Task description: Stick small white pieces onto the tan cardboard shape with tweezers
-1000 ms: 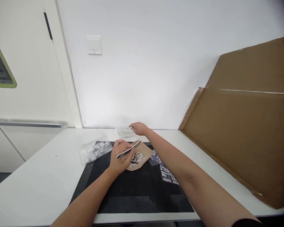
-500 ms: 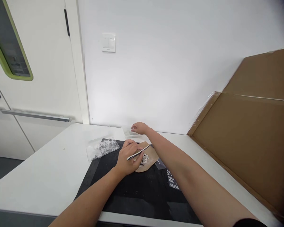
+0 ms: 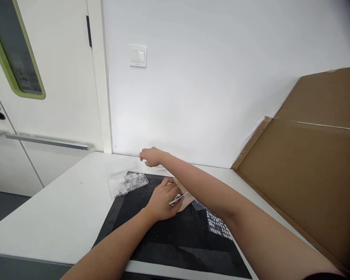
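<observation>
My left hand (image 3: 164,199) is closed around a thin flat strip (image 3: 176,199) with a pale edge, just above a brown paper piece (image 3: 186,200). That paper is mostly covered by my left hand and right forearm. My right hand (image 3: 152,156) is above the back of the table by the wall, its fingers curled down. Whatever its fingertips hold, if anything, is too small or too clear to make out. Left of my hands sits a clear compartment box (image 3: 131,182) with small whitish packets inside.
A black mat (image 3: 163,241) covers part of the white table (image 3: 55,217). Under my right forearm shows a dark sheet with white pieces (image 3: 217,224). Brown cardboard (image 3: 306,171) stands along the right side, and the wall (image 3: 192,97) rises behind the table.
My right hand has moved left from the whitish tray at the back. My left hand has shifted slightly right and turned, still gripping the strip. The view has moved slightly.
</observation>
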`<state>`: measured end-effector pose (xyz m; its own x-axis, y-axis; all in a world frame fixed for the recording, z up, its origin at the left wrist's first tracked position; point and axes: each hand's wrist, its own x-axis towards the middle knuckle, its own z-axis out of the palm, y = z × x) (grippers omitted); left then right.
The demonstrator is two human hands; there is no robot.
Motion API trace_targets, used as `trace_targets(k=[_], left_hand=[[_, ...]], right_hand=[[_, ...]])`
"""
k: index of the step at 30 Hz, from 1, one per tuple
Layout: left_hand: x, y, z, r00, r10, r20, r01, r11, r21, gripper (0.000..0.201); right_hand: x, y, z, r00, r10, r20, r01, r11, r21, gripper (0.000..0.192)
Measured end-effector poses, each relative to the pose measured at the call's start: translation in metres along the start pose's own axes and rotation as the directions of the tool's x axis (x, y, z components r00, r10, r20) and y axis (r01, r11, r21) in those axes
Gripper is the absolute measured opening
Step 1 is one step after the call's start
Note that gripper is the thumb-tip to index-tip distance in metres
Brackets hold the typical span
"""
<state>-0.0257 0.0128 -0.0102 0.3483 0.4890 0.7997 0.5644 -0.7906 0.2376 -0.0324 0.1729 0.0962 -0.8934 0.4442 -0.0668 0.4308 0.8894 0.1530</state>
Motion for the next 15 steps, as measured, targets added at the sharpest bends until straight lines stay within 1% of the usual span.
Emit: trace_targets(k=[2, 3, 6, 11, 13, 15], left_hand=[[0.001, 0.0, -0.002, 1.0, 0.002, 0.01, -0.002, 1.0, -0.005, 0.016], [0.001, -0.001, -0.002, 1.0, 0.001, 0.012, -0.001, 1.0, -0.009, 0.016], [0.0, -0.003, -0.002, 1.0, -0.008, 0.008, 0.008, 1.0, -0.021, 0.014], [-0.004, -0.006, 0.001, 0.999, -0.043, 0.0, 0.043, 0.999, -0.025, 0.012], [-0.004, -0.005, 0.001, 0.999, -0.037, 0.008, 0.037, 0.999, -0.019, 0.013], [-0.003, -0.003, 0.0, 1.0, -0.016, 0.012, 0.016, 1.0, -0.01, 0.011]], right_hand=[[0.008, -0.002, -0.001, 0.995, -0.025, 0.102, 0.021, 0.999, 0.042, 0.015], [0.012, -0.002, -0.001, 0.989, -0.032, 0.144, 0.023, 0.998, 0.062, 0.011], [0.016, -0.002, 0.002, 0.974, -0.049, 0.223, 0.026, 0.994, 0.107, 0.018], [0.008, -0.001, 0.009, 0.946, -0.092, 0.31, 0.053, 0.99, 0.131, 0.038], [0.004, -0.001, 0.013, 0.94, -0.108, 0.323, 0.072, 0.99, 0.123, 0.04], [0.003, -0.002, 0.018, 0.94, -0.117, 0.322, 0.088, 0.991, 0.106, 0.036]])
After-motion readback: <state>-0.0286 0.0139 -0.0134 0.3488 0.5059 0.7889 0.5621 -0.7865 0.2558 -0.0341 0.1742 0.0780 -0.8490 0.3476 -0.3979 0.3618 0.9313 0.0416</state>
